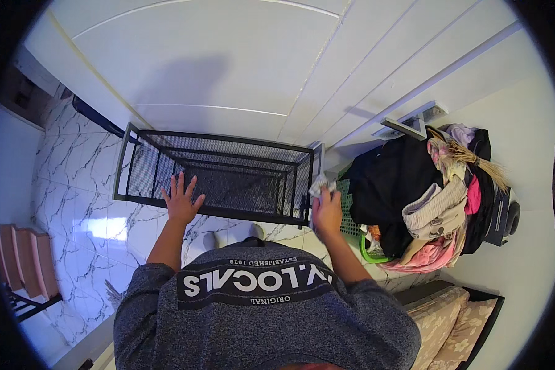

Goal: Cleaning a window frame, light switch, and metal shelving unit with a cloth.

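A black metal rack with mesh shelves (231,192) stands before me against the white wall. My left hand (181,201), fingers spread and nothing in it, is over the rack's near edge; whether it touches the frame I cannot tell. In my right hand (327,213) is a crumpled whitish cloth (323,185), pinched at the rack's right end. Just right of that hand is a green plastic basket (349,208), heaped with clothes. A large black garment (393,180) covers much of the heap.
Pale shorts (437,210), pink cloth (430,254) and a straw broom (483,166) are on or by the heap. A metal wall bracket (404,127) juts out above it. Patterned cushions (444,323) are at lower right. Brown steps (25,259) stand left on the marbled tile floor (83,185).
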The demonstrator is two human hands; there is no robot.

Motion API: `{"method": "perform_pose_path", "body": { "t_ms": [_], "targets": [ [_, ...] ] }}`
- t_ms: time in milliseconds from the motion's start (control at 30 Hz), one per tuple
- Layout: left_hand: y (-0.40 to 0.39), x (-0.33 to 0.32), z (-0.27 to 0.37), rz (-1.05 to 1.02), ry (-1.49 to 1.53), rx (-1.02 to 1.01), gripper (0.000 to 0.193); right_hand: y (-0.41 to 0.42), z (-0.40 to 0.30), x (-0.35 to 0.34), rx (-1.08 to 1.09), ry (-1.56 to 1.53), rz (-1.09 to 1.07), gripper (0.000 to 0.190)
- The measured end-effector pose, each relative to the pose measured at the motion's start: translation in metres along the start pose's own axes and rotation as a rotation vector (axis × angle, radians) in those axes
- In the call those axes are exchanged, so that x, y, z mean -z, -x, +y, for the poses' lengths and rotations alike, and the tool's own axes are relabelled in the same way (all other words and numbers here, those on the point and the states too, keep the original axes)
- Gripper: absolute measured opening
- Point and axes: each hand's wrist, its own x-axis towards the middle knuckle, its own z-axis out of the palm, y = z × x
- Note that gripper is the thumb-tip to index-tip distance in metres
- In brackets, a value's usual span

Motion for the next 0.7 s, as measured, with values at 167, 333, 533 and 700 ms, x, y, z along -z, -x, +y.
{"method": "perform_pose_path", "body": {
  "t_ms": [167,333,533,700],
  "targets": [
    [-0.008,0.009,-0.008,0.039,0.102,0.01,0.054,-0.006,-0.018,0.004,0.011,0.051,-0.002,0.041],
    [-0.04,0.039,-0.077,0.542,-0.08,0.101,0.05,-0.071,0.04,-0.039,-0.419,-0.462,-0.088,0.057],
    [-0.058,0.064,-0.192,0.234,0.355,0.505,0.038,-0.073,0.037,-0.046,-0.379,-0.398,0.013,0.026],
    [-0.06,0.051,-0.222,0.371,0.381,0.396,0.026,-0.059,0.026,-0.054,-0.353,-0.354,0.093,0.034]
  ]
}}
